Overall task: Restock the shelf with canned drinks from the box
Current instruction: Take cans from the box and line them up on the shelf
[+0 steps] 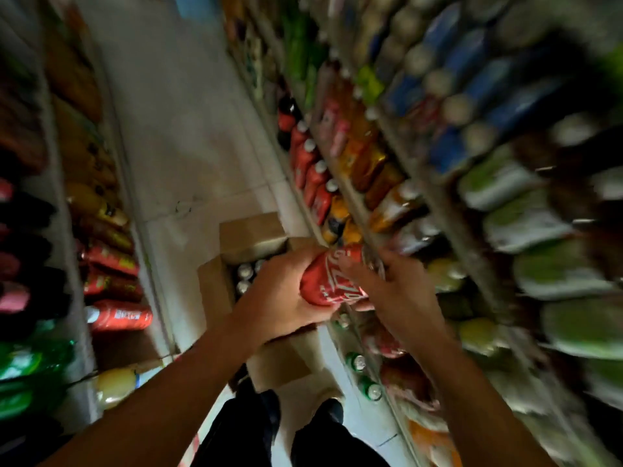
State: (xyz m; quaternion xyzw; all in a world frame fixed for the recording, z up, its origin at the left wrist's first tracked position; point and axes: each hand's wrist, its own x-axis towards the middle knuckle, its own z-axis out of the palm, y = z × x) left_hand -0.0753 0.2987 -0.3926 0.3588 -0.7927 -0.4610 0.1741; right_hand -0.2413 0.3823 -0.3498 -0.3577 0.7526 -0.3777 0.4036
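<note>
A red cola can is held between both hands above the open cardboard box on the floor. My left hand grips the can from below and the left. My right hand pinches it from the right, thumb and fingers around its side. Inside the box, silver tops of several more cans show. The shelf with drinks runs along the right, close to the can's far end. The view is blurred by motion.
A narrow aisle with a pale tiled floor runs ahead. Shelves of bottles and packets line the left and right. Green cans lie on a low right shelf. My legs and shoes stand behind the box.
</note>
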